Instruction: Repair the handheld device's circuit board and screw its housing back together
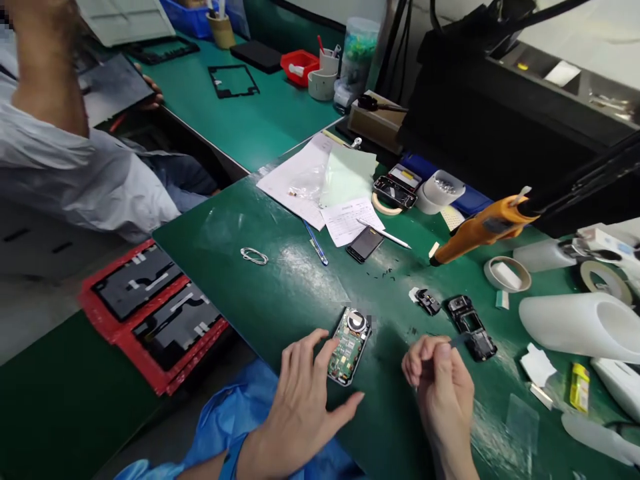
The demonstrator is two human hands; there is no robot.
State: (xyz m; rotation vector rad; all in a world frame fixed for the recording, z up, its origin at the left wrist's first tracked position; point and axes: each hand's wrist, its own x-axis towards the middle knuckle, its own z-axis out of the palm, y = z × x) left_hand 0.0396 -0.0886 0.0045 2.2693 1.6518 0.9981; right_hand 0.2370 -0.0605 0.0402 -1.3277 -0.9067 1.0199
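Your left hand (305,397) is spread, gripping nothing; your right hand (443,383) pinches a thin dark strip (459,341). Between your 2 hands, the opened phone (349,348) lies on the bench (240,300): probably light, stiff, fragile; hold its rim.

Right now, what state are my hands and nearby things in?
Green rectangular circuit board: exposed
Left hand: spread, fingers at that board
Right hand: pinched, apparently on dark strip
Thin white cable: coiled
Orange power driver: tilted, tip down
Red plastic tray: holding dark panels
Black rectangular phone: flat
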